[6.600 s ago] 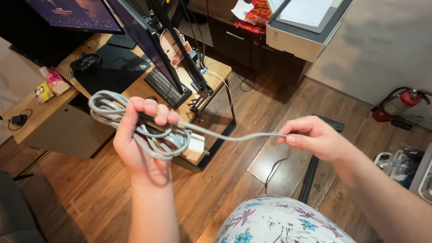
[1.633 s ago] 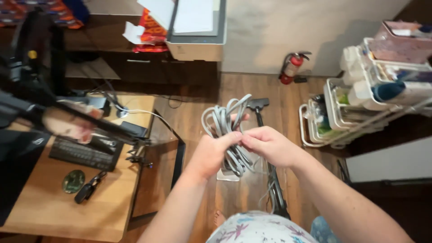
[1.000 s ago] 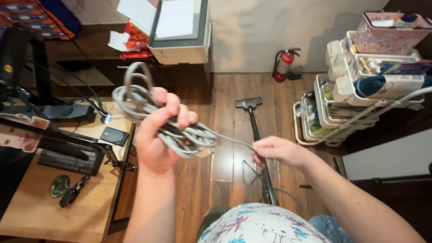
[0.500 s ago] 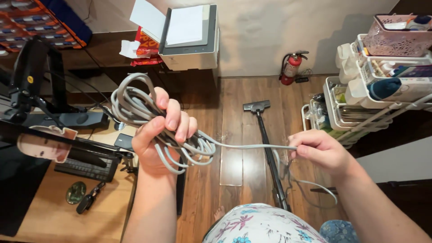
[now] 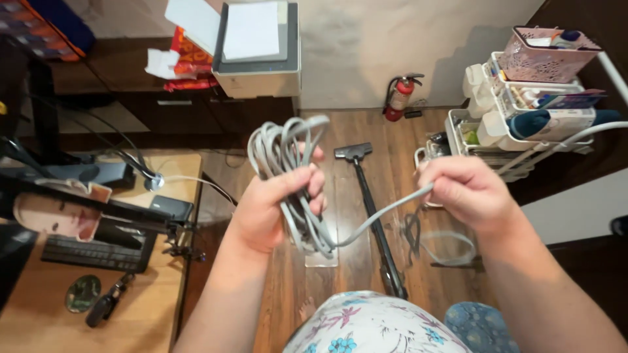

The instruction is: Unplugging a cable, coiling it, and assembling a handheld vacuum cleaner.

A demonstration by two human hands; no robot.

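Grey cable [image 5: 288, 163]: one, round-sheathed, wound into a long bundle of several loops, upright in front of you above the wood floor [image 5: 340, 131]. Loop tops fan out above your fist, lower ends hang below it. Exact loop count can't be read, strands overlap.

Your left hand [image 5: 271, 206] is wrapped around the middle of the bundle, fingers curled tight over the strands. One free strand leaves the bottom of the bundle and runs up to your right hand [image 5: 468, 193], which is pinched closed around it. Past that hand the tail drops and lies in a loose loop on the floor.

On the floor between your arms: one black vacuum wand [image 5: 366, 202], head pointing away from you. One red fire extinguisher [image 5: 399, 95] against the wall. One white tiered cart [image 5: 517, 124] at right, pink basket on top. One printer [image 5: 255, 49] on the dark cabinet. Wooden worktop [image 5: 39, 327] at left carries one keyboard [image 5: 91, 252] and one key fob [image 5: 104, 307].
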